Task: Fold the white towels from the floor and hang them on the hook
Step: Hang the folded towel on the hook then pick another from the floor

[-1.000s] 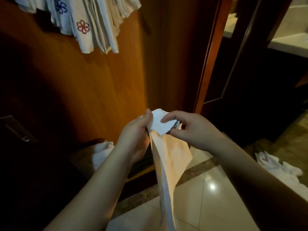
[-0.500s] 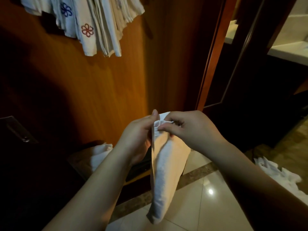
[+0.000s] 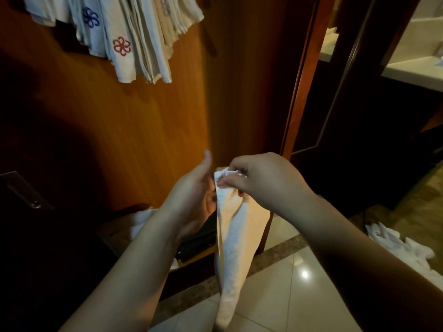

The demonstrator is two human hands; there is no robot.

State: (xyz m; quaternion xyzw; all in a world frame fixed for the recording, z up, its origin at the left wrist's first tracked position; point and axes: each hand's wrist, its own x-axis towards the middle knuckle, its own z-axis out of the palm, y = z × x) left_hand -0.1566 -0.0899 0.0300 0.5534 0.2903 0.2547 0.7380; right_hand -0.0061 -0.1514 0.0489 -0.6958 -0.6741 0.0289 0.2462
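The right hand (image 3: 261, 180) pinches the top of a folded white towel (image 3: 236, 238), its grip tight; the towel hangs over the floor (image 3: 287, 295). The left hand (image 3: 194, 202) beside it is wide, thumb raised. More towels (image 3: 134, 37) hang on the wall.

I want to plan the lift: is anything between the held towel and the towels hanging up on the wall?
Nothing visible. The right hand pinches the folded towel by its top; only bare wood panel lies between it and the hanging towels. The hook itself is out of frame.
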